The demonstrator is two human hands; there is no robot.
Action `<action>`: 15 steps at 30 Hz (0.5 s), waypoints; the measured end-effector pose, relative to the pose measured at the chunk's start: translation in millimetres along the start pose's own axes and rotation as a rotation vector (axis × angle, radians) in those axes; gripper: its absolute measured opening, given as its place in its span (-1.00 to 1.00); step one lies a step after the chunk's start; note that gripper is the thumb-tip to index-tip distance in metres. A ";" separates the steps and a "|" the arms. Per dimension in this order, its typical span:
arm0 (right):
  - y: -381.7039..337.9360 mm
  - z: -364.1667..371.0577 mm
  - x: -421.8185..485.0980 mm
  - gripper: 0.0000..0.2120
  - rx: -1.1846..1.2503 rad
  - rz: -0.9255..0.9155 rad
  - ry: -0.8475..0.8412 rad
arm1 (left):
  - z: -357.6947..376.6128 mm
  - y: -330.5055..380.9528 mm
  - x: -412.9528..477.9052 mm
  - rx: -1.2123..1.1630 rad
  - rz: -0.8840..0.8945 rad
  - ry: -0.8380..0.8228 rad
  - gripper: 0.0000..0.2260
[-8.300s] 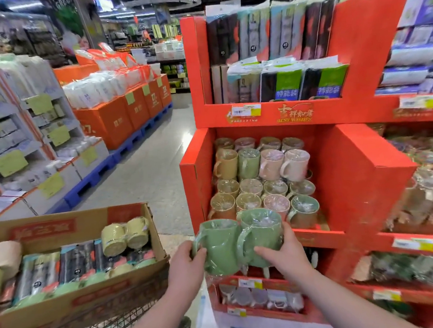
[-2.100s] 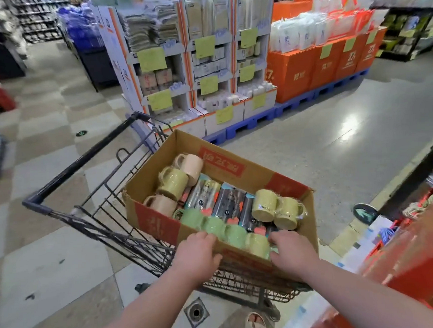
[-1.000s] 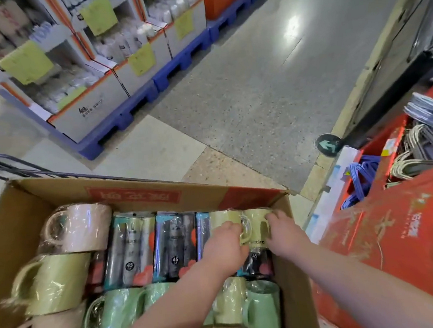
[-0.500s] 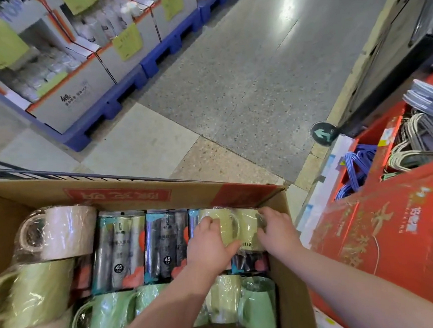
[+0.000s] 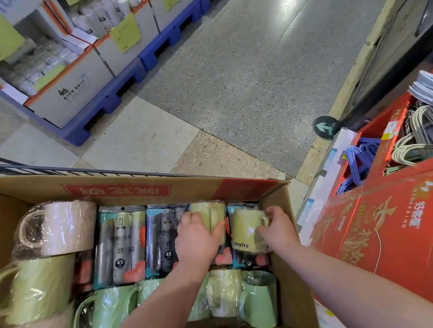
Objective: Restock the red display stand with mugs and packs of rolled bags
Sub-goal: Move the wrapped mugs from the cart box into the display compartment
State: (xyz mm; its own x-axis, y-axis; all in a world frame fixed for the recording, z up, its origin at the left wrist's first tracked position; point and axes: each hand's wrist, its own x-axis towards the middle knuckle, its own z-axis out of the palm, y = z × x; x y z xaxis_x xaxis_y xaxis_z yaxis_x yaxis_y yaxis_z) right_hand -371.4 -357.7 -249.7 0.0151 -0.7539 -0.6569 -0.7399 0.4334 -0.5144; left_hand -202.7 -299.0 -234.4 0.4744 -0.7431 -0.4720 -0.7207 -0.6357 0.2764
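A cardboard box (image 5: 242, 189) in a shopping cart holds plastic-wrapped mugs and packs of rolled bags (image 5: 120, 243). My left hand (image 5: 197, 241) grips one yellow-green mug (image 5: 208, 215) lying on the packs at the box's far right. My right hand (image 5: 277, 229) grips a second yellow-green mug (image 5: 247, 234) marked "concise" beside it. Green mugs (image 5: 110, 314) lie along the near side, a pink mug (image 5: 67, 226) and a yellow-green mug (image 5: 38, 288) at the left. The red display stand (image 5: 391, 224) stands to the right.
The cart's wire rim (image 5: 58, 171) runs behind the box. A compartment of the red stand holds purple hangers (image 5: 359, 160) and grey hangers (image 5: 416, 139). White product displays on blue pallets (image 5: 119, 78) line the far left. A tiled aisle floor (image 5: 231, 87) lies between them.
Since the earliest frame I turned from the red stand to the cart box. Over the last second both hands closed on the two yellow-green mugs, which now sit slightly apart.
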 end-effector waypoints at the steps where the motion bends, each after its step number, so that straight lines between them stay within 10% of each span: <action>1: 1.9 -0.3 0.3 -0.48 0.025 0.052 -0.001 | -0.3 -1.4 0.0 -0.004 -0.002 0.006 -0.46; 15: 13.7 8.1 -23.7 -0.73 0.038 0.068 -0.072 | -8.4 -28.2 -31.6 -0.215 -0.082 -0.016 -0.77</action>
State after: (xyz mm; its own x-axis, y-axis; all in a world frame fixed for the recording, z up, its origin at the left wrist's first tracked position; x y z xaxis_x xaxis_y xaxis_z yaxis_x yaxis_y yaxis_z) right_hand -376.5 -329.9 -245.7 0.0153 -0.6853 -0.7281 -0.7149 0.5016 -0.4872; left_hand -193.2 -259.4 -220.2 0.5171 -0.6849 -0.5132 -0.5552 -0.7248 0.4079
